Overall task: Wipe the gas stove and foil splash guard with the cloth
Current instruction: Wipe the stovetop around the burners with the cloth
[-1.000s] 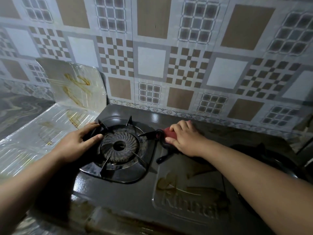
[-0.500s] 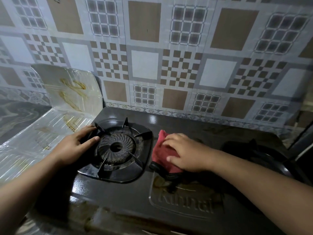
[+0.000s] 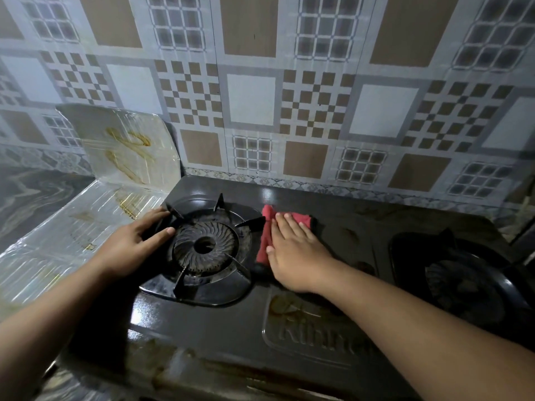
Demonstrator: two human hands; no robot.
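A black two-burner gas stove point(image 3: 225, 337) fills the lower middle. A red cloth point(image 3: 267, 227) lies flat on the stove top between the burners, and my right hand point(image 3: 292, 250) presses on it with straight fingers. My left hand point(image 3: 133, 244) rests on the left rim of the left burner's pan support point(image 3: 202, 247), thumb toward the burner head. The foil splash guard point(image 3: 124, 146), stained with brown streaks, stands at the stove's left rear and folds down flat over the counter point(image 3: 58, 235).
The right burner point(image 3: 463, 282) sits dark at the right. A patterned tiled wall point(image 3: 260, 96) rises directly behind the stove. Brown grease marks show on the stove top near the embossed brand panel point(image 3: 312, 337). A marbled counter point(image 3: 26, 195) lies at far left.
My right hand has slid the red cloth back and forth on the stove's middle, now spread flat further back. My left hand has stayed on the left burner rim.
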